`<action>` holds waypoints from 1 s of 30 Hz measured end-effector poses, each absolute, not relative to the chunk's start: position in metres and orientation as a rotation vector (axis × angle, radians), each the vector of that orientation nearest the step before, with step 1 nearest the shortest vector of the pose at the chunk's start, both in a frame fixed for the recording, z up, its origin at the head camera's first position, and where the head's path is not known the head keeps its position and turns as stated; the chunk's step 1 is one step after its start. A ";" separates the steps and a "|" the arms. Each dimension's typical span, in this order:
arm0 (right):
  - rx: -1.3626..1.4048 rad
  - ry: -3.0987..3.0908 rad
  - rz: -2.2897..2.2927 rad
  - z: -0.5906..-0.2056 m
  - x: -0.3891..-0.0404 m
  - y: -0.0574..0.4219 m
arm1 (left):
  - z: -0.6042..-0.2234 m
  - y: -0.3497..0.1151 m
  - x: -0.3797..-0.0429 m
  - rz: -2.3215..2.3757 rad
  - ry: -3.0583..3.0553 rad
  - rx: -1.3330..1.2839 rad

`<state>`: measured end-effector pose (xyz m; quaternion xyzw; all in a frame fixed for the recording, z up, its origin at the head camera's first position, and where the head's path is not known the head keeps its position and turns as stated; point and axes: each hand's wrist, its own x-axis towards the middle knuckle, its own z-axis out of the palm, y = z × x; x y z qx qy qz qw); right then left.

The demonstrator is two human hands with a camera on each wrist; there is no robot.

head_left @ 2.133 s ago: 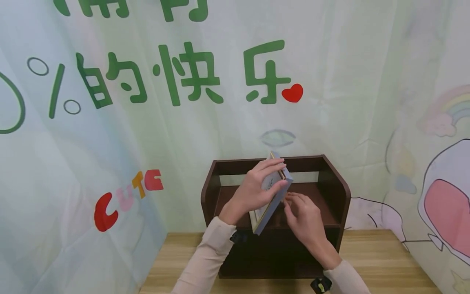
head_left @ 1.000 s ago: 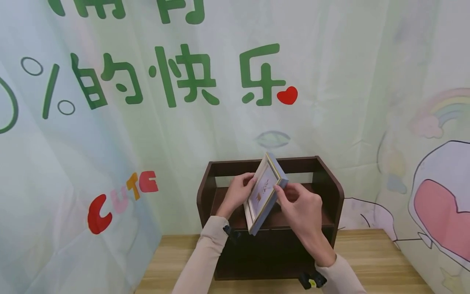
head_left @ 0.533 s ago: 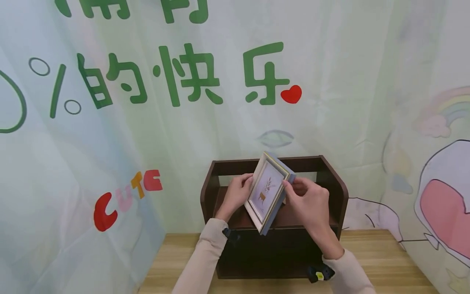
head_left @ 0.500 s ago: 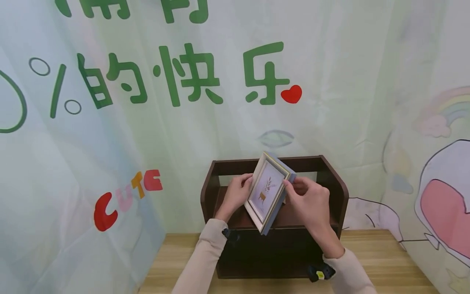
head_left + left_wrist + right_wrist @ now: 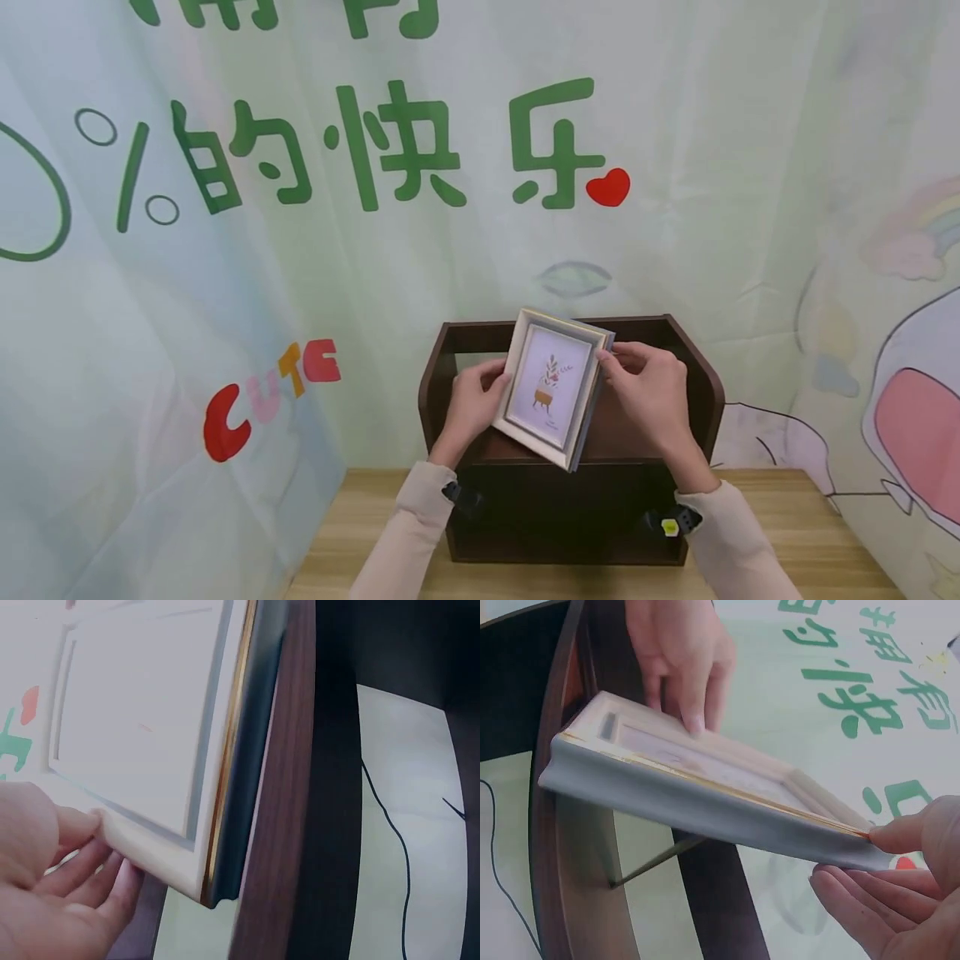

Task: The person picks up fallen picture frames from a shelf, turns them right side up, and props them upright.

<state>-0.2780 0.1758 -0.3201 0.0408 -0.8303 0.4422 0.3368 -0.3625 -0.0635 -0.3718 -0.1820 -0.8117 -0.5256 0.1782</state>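
A picture frame with a cream border, gold edging and blue-grey sides is held tilted in front of the dark brown shelf. Inside it shows a print of a plant in an orange pot. My left hand pinches its left edge, thumb on the front and fingers behind, as the left wrist view also shows. My right hand pinches the upper right edge between thumb and fingers. From the right wrist view, a thin support leg sticks out behind the frame.
The dark brown shelf stands on a light wood table, with raised side panels and a back rail. Behind it hangs a printed curtain with green characters and a red heart. Black wrist cameras sit on both sleeves.
The picture frame has turned from nearly edge-on to face me. My left hand moved from its top to the left edge, and my right hand took the right edge.
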 end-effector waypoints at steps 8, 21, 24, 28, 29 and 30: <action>0.148 -2.232 1.490 -0.318 -0.298 0.185 | -0.376 -0.068 -0.348 -1.486 -2.241 -0.401; 0.216 -2.280 1.680 -0.316 -0.331 0.183 | -0.384 -0.075 -0.333 -1.578 -2.132 -0.292; 0.228 -2.288 1.685 -0.316 -0.334 0.180 | -0.385 -0.076 -0.331 -1.561 -2.119 -0.271; 0.238 -2.297 1.681 -0.317 -0.337 0.177 | -0.385 -0.077 -0.326 -1.513 -2.097 -0.251; 0.241 -2.298 1.682 -0.316 -0.338 0.176 | -0.385 -0.077 -0.325 -1.500 -2.091 -0.246; 0.243 -2.296 1.685 -0.316 -0.339 0.174 | -0.385 -0.077 -0.324 -1.482 -2.086 -0.240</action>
